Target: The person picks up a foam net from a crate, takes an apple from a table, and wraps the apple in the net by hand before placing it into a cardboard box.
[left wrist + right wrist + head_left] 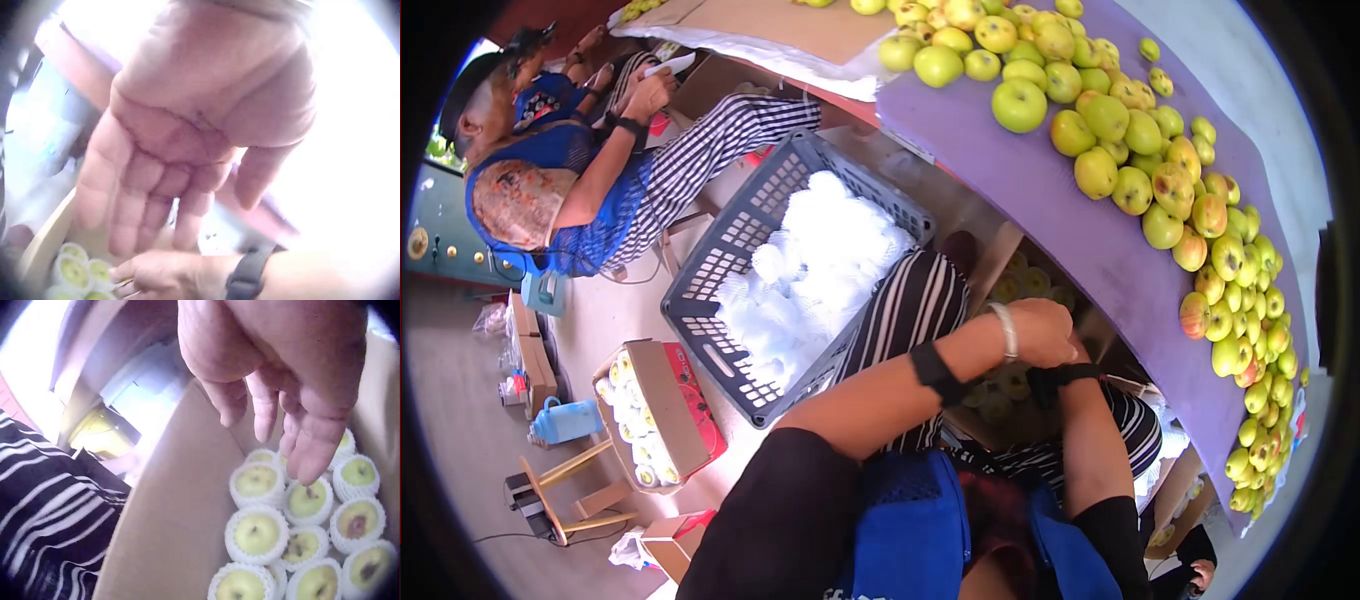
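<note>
My left hand (1040, 330) is held over a cardboard box; the left wrist view shows its bare palm (194, 119), fingers fairly straight and nothing in them. Lower, my right hand (281, 375) hangs inside the box (172, 494), its fingers loosely bent and empty, the tips close over the apples. Those yellow-green apples (256, 536) stand in rows, each in a white foam net, some with brown spots. In the head view my left hand hides most of the right one; part of the packed apples (1000, 390) shows below them.
A dark plastic crate (700, 260) full of white foam nets (820, 240) stands to the left. Many loose apples (1105, 118) lie on a purple-covered table (1040, 200) at the right. Another carton (685, 400) of netted apples and a seated person (560, 190) are further left.
</note>
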{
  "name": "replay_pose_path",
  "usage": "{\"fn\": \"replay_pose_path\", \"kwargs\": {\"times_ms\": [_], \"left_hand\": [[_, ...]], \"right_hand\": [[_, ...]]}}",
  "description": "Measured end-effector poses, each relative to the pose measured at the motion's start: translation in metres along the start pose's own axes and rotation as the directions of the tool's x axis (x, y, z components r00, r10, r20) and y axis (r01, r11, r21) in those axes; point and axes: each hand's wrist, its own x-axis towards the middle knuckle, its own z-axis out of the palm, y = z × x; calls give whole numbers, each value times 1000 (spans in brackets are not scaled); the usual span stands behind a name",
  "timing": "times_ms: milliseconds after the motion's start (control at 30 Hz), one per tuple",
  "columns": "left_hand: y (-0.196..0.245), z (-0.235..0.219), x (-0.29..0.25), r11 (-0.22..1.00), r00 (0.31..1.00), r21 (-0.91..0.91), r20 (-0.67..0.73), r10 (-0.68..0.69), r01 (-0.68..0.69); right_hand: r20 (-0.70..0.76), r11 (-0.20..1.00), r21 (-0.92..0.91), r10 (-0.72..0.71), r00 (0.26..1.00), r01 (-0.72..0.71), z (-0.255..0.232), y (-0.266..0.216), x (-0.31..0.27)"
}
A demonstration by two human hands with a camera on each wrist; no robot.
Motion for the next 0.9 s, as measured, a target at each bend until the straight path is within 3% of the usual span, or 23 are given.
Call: {"fn": "replay_pose_path", "kwargs": {"times_ms": [33,100,167,233,267,333,367,433,467,533,567,600,633,667,700,767,800,867,900], "left_hand": [[-2,-14,-24,989,992,-78,-30,125,-128],[-14,-43,-82,880,977,-425,-102,185,-211],[-47,-49,-134,682,957,-710,-286,-51,-176],[-110,-52,-174,621,858,-766,-423,-293,-166],[-139,-49,-192,567,744,-802,-492,-452,-186],[-213,-33,-221,400,429,-899,-437,-790,-180],[-244,-25,-234,311,248,-927,-357,-900,-209],[-298,-7,-256,219,-1,-959,-223,-975,-178],[-309,-1,-257,218,-3,-959,-222,-975,-182],[-331,13,-257,244,-104,-964,-233,-967,-104],[-349,20,-254,240,-104,-965,-229,-968,-105],[-373,31,-250,387,-118,-835,-463,-879,392],[-404,46,-244,398,-7,-474,-650,-760,785],[-451,68,-241,303,203,-19,-701,-684,953],[-440,68,-237,311,282,61,-614,-737,948],[-455,83,-227,460,394,-51,-442,-806,886],[-461,92,-224,462,398,-50,-432,-809,886],[-457,104,-217,511,480,-36,-288,-828,859],[-450,105,-215,510,481,-33,-285,-829,859]], "right_hand": [[-7,999,38,23,1000,-22,-1,-9,-4],[-6,996,72,46,999,-45,5,-44,-27],[-10,991,72,114,993,-113,8,-94,-70],[56,997,57,53,997,-56,7,-113,-104],[114,999,49,-3,993,-2,8,-115,-118],[158,993,120,-4,987,-16,10,-110,-137],[197,980,195,0,980,-40,10,-106,-143],[184,964,242,64,981,-109,13,-82,-141],[171,939,295,131,977,-178,16,-71,-134],[102,959,199,183,978,-200,23,-59,-121],[25,968,106,226,974,-228,26,-55,-117],[27,968,102,228,973,-230,28,-55,-113],[10,973,88,214,977,-214,29,-54,-110],[-4,977,72,201,980,-200,31,-53,-107],[1,975,65,211,978,-210,31,-47,-105],[-6,979,-168,120,993,-119,28,-35,-104],[-5,977,-170,130,991,-129,28,-33,-104],[13,929,-369,1,1000,4,28,-36,-102],[14,930,-367,4,1000,1,29,-38,-101]]}}
